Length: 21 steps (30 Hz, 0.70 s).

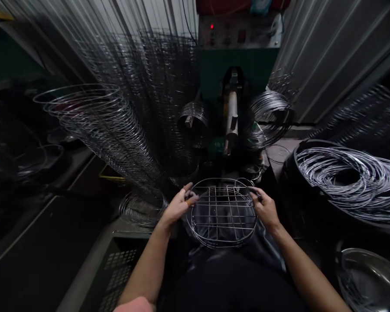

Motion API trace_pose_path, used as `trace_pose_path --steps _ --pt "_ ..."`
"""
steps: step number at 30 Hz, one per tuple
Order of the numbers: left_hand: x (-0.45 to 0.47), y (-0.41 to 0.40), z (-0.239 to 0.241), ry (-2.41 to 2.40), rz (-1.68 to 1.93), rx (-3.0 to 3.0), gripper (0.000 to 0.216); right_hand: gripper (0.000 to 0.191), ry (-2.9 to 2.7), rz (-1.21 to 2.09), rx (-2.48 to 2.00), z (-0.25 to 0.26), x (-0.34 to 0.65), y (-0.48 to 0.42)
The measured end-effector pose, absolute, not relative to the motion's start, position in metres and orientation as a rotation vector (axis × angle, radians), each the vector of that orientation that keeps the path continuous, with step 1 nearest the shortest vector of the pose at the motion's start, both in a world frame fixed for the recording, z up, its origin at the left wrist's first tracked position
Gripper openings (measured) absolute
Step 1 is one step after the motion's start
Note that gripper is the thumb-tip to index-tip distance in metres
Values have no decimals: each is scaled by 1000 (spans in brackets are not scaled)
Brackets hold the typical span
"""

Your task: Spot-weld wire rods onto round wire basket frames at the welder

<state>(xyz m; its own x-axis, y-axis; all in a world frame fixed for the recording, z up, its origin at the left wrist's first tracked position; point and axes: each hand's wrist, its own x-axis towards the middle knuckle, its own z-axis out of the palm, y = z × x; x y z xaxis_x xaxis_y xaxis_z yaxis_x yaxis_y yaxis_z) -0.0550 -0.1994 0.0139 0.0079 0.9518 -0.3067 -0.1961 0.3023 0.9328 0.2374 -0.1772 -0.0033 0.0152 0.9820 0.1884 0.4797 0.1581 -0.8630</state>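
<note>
A round wire rack (223, 227) with a crossed grid and a hoop-like rim is in front of me, above my lap. My left hand (179, 204) is closed on the left side of its rim, with orange wraps on the fingers. On the opposite side, my right hand (264, 209) grips the rim, fingers curled and partly in shadow. Just beyond the rack stands a machine with a pale cylindrical arm (232, 110), its lower end dark and hard to make out. A small wire ring shows near my right fingertips; whether I hold it I cannot tell.
Tall stacks of wire hoops (100, 125) lean at the left. Loose rings (141, 210) lie below them, near a green plastic crate (117, 264). On the right are a tub of wire rings (354, 182) and a metal bowl (370, 277). A control panel (240, 32) shows a red light.
</note>
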Motion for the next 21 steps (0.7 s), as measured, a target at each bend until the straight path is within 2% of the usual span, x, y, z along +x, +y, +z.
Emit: trace_pose_path --steps 4,10,21 --pt "-68 -200 -14 1418 877 951 66 37 -1572 866 -1562 -23 239 -171" --pt "-70 -205 -25 1458 827 1109 47 38 -1603 856 -1635 -31 244 -168" --pt "-64 -211 -35 1540 839 1226 45 32 -1884 870 -1602 -37 266 -154"
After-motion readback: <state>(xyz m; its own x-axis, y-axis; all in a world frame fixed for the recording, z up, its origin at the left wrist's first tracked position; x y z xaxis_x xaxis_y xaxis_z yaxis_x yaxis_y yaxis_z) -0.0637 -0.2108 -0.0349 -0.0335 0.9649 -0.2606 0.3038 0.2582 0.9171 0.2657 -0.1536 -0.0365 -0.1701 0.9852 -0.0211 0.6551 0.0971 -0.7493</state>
